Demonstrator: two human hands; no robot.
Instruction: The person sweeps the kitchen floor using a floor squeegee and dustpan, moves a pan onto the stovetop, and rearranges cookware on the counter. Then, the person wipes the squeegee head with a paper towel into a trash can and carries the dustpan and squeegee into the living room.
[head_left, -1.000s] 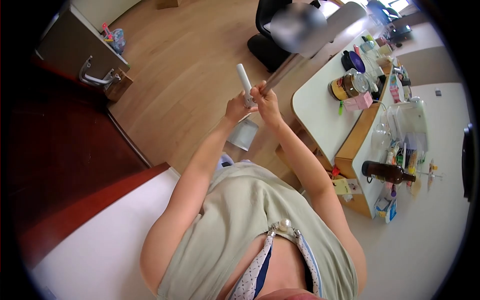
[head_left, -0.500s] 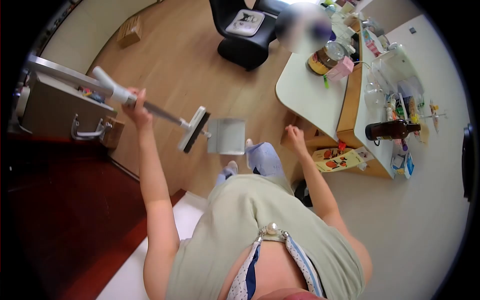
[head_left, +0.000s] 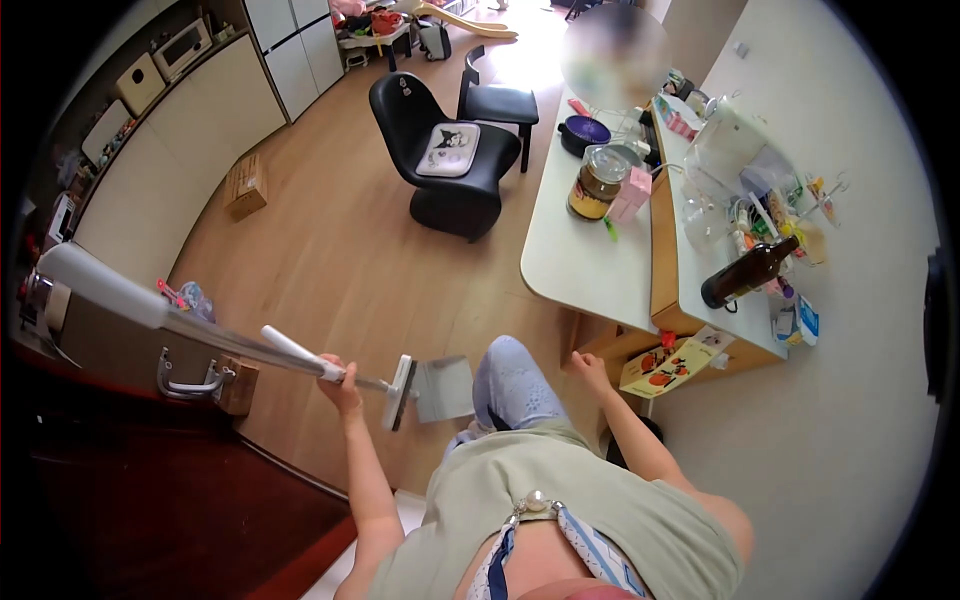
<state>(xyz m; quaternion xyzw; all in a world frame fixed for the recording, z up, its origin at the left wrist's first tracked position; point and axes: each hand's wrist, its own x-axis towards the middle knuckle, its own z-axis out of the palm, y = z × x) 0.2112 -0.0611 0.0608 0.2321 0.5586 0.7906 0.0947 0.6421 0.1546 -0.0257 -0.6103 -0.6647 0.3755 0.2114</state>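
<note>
My left hand (head_left: 342, 386) is wrapped around the pole of a long-handled broom (head_left: 400, 393), which slants across the left side with its thick white grip near the camera. A shorter white handle also passes by this hand. The broom's white head with a dark edge is beside a grey dustpan (head_left: 446, 388) low over the floor; whether the two are joined I cannot tell. My right hand (head_left: 588, 370) hangs by the desk's front, fingers curled in and nothing visible in them. Close to it is a yellow printed box or bag (head_left: 672, 364).
A white desk (head_left: 570, 262) on the right carries a jar (head_left: 596, 185), a pink box (head_left: 630, 194) and a brown bottle (head_left: 750, 273). Ahead stands a black chair (head_left: 455, 205) with a cushion. A cardboard box (head_left: 246, 187) rests on the wooden floor. Dark red furniture (head_left: 180, 490) borders the left.
The view has tilted up, showing more of the room. My left hand has brought the broom and dustpan closer to my legs. A knee has come forward. My right hand stays by the desk.
</note>
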